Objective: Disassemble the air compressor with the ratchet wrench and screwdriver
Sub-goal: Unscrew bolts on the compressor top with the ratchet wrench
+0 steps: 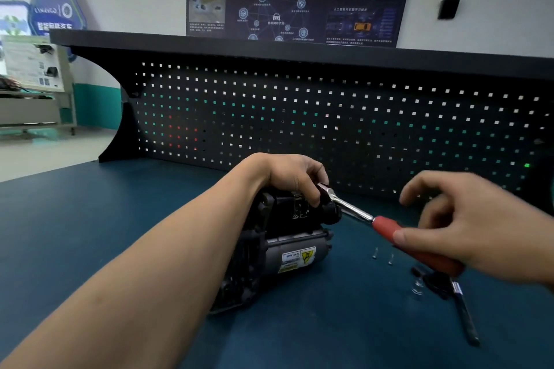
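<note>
Forearm first: the left one runs from the lower left corner up to the middle of the frame, where the left hand arches over the top of the air compressor. Its fingers are curled down over the black upper housing and grip it, the fingertips just beside the head of the ratchet wrench.

The compressor lies on its side at the centre of the blue surface, its grey cylinder with a yellow warning label facing the camera.

The wrench slants from the compressor's upper right part down to the right, metal shank first, then a red handle. The right hand enters from the right edge, palm down over the handle's far end. Its thumb lies against the red grip, while the other fingers are loosely bent, spread and lifted clear of the handle.

Below the handle, two small screws lie on the surface. In the lower right lies a long dark tool, too blurred to name.

A perforated back panel stands behind.
</note>
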